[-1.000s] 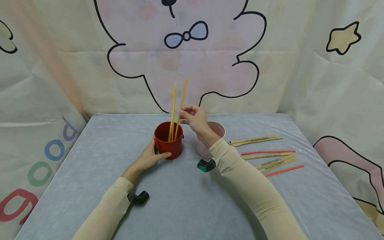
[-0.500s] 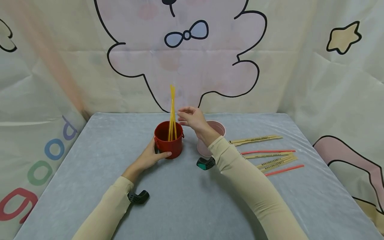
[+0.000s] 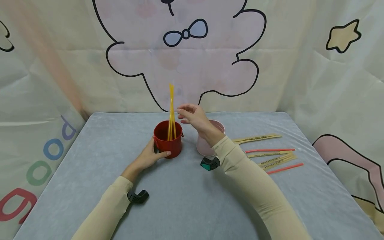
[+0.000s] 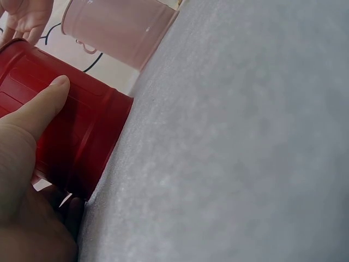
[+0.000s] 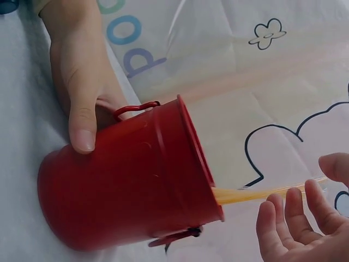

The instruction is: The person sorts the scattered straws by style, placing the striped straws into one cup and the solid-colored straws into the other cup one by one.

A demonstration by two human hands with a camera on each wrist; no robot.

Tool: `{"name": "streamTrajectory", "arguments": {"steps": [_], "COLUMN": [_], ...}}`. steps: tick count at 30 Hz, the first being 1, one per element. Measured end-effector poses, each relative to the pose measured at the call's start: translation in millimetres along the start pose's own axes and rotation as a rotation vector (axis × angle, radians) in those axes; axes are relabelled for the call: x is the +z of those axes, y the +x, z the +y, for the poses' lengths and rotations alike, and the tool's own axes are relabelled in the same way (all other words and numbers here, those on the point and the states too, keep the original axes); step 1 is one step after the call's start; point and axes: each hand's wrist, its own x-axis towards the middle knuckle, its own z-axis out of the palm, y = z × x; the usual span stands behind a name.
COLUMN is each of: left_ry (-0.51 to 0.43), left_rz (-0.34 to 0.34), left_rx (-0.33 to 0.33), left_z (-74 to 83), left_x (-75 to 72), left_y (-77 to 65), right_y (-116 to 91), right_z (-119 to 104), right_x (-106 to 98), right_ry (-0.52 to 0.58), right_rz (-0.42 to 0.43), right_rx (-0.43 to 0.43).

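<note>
A red bucket (image 3: 172, 149) with small side handles stands upright on the table. My left hand (image 3: 147, 157) grips its near left side, the thumb lying across the front in the left wrist view. Several thin yellow sticks (image 3: 171, 110), straw-like, lean together inside it and rise well above the rim. Just right of them, my right hand (image 3: 195, 117) hovers with fingers loosely bent and nothing held. In the right wrist view its fingertips (image 5: 297, 202) overlap the yellow sticks; whether they touch cannot be told. The sticks' lower ends are hidden in the bucket.
Behind the right wrist stands a pink bucket (image 3: 205, 146), partly covered. To the right lie several printed paper-wrapped sticks (image 3: 261, 137) and two red straw-like sticks (image 3: 286, 168). A grey-blue cloth (image 3: 177, 200) covers the table; a printed curtain (image 3: 75, 66) hangs behind.
My right hand has let go of a yellow stick, which now leans with the others in the red bucket. The left hand keeps its grip.
</note>
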Motion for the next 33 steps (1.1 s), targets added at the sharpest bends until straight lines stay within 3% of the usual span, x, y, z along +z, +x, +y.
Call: {"name": "streamTrajectory", "arguments": {"steps": [14,23,33], "left_ry": [-0.008,-0.008,-0.01], "left_rz": [-0.004,-0.011,-0.01], "left_rx": [0.003,0.003,-0.022], "left_z": [-0.7,-2.9,-2.4], "left_x": [-1.2,-2.0,-1.7], "left_y": [-1.0,-1.0,0.1], "right_y": [-31.6,-51.5,-70.1], "right_z": [-19.0,-16.8,-3.8], "right_x": [-21.3,-48.1,-82.3], "right_ry": [-0.067,-0.187,-0.156], "right_rz": [-0.11,-0.117,-0.082], "right_rx": [-0.205,-0.252,-0.291]}}
